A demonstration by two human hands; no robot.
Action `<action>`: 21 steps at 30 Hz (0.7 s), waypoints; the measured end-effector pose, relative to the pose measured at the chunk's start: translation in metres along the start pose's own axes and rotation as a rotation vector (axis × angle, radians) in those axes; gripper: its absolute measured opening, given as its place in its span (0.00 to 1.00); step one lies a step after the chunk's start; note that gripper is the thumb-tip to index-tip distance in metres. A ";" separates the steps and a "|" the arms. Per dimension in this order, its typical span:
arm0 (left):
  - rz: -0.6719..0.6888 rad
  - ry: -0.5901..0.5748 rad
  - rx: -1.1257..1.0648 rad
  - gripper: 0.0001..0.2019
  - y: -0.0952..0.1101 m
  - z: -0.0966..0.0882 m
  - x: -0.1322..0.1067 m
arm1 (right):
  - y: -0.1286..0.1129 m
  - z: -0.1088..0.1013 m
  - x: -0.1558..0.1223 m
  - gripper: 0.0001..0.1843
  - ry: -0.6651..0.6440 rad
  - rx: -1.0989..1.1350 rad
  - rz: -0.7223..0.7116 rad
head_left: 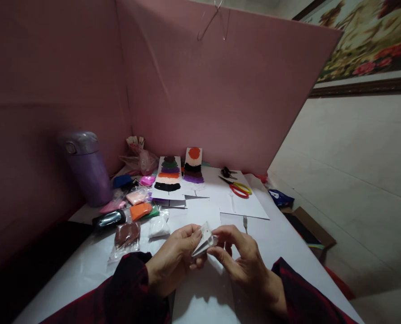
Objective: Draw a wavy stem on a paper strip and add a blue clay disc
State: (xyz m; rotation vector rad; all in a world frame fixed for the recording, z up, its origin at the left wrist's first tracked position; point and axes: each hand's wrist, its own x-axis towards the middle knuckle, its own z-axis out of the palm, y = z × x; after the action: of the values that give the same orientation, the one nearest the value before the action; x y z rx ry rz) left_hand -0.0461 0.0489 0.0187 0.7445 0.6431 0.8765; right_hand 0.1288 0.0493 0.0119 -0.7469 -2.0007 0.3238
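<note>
My left hand (175, 258) and my right hand (242, 256) meet low over the white table (281, 245), both pinching a small clear plastic packet (204, 240) between fingertips. The packet is folded and tilted; what is inside it I cannot make out. Just beyond my hands lies a blank white card (203, 211). A small fork-like tool (245, 221) rests on the table to the right of it.
Several bagged clay pieces (133, 216) in mixed colours lie at left, beside a purple flask (87, 168). Two cards with coloured clay stripes (168, 175) stand further back. Scissors with red and yellow handles (239, 188) lie on white paper. Pink partition walls enclose the table.
</note>
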 end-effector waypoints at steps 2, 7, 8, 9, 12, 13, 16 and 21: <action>-0.003 0.004 0.003 0.16 0.000 0.001 0.000 | 0.000 -0.001 0.002 0.05 -0.039 -0.017 -0.063; -0.040 0.027 0.012 0.19 0.000 0.002 -0.002 | 0.000 -0.003 0.007 0.03 -0.084 -0.019 -0.111; -0.040 0.028 0.014 0.19 0.000 0.002 -0.002 | 0.001 -0.002 0.007 0.03 -0.084 0.005 -0.091; -0.040 0.028 0.016 0.19 0.000 0.001 -0.001 | 0.001 -0.002 0.007 0.03 -0.086 0.034 -0.065; -0.045 0.022 0.022 0.19 -0.001 0.000 -0.001 | 0.002 0.001 0.005 0.03 -0.098 0.121 0.003; -0.047 0.015 0.026 0.18 -0.001 0.000 0.000 | 0.002 0.001 0.005 0.03 -0.097 0.136 0.010; -0.040 -0.007 0.026 0.15 -0.002 0.000 0.001 | 0.002 0.002 0.002 0.02 -0.067 0.119 -0.039; -0.008 -0.030 -0.013 0.13 -0.002 -0.002 0.001 | 0.003 0.003 -0.004 0.09 0.024 0.025 -0.073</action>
State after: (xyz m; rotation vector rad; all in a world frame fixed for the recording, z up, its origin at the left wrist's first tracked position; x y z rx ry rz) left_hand -0.0457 0.0496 0.0157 0.7421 0.6127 0.8598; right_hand 0.1288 0.0491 0.0063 -0.6576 -1.9920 0.2954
